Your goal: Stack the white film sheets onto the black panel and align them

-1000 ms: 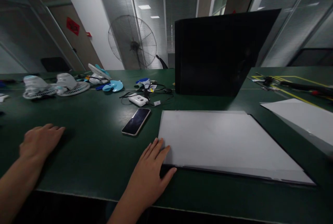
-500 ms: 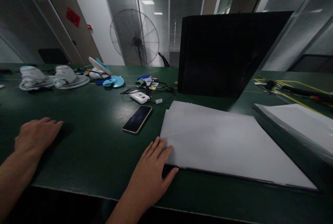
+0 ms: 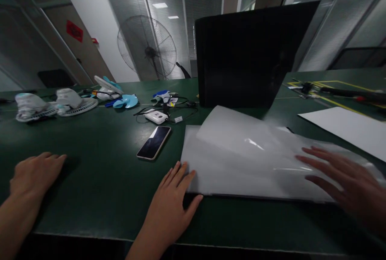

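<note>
My left hand [image 3: 36, 173] lies flat on the green table [image 3: 99, 171], fingers loosely apart, holding nothing. My right hand [image 3: 172, 199] rests palm down at the near left corner of a stack of white sheets [image 3: 211, 171], fingertips touching its edge. A thin translucent sheet [image 3: 241, 135] lies bowed and partly raised over the stack. Another person's hand [image 3: 346, 181] reaches in from the right and presses on that sheet.
A dark phone [image 3: 153, 142] lies left of the stack. Behind it are a white charger with cables [image 3: 157, 116], blue fan blades [image 3: 126, 101] and white fan parts [image 3: 57, 105]. A large black panel [image 3: 247, 54] stands at the back; another white sheet [image 3: 350, 129] lies right.
Another person's hand has come in from the right. A translucent top sheet now bows up over the stack. My own hands have stayed where they were.
</note>
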Motion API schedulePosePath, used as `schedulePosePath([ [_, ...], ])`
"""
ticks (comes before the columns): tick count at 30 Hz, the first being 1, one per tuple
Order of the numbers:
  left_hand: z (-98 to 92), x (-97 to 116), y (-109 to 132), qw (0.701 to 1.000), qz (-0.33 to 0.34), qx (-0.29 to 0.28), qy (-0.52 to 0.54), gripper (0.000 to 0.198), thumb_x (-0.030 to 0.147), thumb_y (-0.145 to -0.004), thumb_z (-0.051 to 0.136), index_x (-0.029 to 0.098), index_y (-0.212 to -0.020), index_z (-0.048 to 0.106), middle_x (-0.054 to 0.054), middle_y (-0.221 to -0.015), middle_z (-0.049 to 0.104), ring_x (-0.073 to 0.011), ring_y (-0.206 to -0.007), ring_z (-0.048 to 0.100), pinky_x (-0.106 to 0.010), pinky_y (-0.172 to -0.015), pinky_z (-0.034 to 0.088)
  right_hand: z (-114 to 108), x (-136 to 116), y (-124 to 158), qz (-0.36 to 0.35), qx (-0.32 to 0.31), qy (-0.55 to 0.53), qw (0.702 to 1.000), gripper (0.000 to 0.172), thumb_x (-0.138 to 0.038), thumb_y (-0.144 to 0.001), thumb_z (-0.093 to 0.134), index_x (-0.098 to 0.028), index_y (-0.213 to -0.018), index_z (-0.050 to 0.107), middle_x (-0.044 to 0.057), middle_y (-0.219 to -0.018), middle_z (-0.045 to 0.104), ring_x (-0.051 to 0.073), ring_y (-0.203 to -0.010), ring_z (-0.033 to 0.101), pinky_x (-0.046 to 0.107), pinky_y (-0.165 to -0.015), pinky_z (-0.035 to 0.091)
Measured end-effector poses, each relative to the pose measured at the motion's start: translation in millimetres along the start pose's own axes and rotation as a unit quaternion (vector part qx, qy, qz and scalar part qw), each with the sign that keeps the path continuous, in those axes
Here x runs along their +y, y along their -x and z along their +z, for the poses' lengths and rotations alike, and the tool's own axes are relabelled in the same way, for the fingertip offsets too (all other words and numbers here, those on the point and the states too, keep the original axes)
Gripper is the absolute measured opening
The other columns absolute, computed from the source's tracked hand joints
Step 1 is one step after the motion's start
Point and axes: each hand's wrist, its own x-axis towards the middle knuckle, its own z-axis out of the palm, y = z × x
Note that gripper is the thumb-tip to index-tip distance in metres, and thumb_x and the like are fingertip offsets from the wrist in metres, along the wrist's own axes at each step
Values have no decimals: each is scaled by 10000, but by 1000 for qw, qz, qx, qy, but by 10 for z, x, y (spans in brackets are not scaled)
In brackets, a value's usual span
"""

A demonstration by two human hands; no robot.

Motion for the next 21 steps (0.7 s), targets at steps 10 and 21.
schedulePosePath([
  [10,-55,63,-3,1000,-11,-11,10,526,447,-946,588,179,-1396,533,-152,-1524,541,-326,-1513,370,-579,-1210,390,263,-44,-32,-76,-135,-40,987,662,-592,-954,460,-511,-1579,257,-83,-1607,343,259,-1482,357,581,-1246,292],
  [21,53,-10,62,995,-74,20,68,818,444,-915,650,151,-1536,206,-230,-1590,413,-341,-1462,452,-562,-1190,425,192,-11,37,-110,-171,-54,978,727,-572,-903,532,-510,-1576,265,-78,-1628,284,287,-1504,283,581,-1260,225],
])
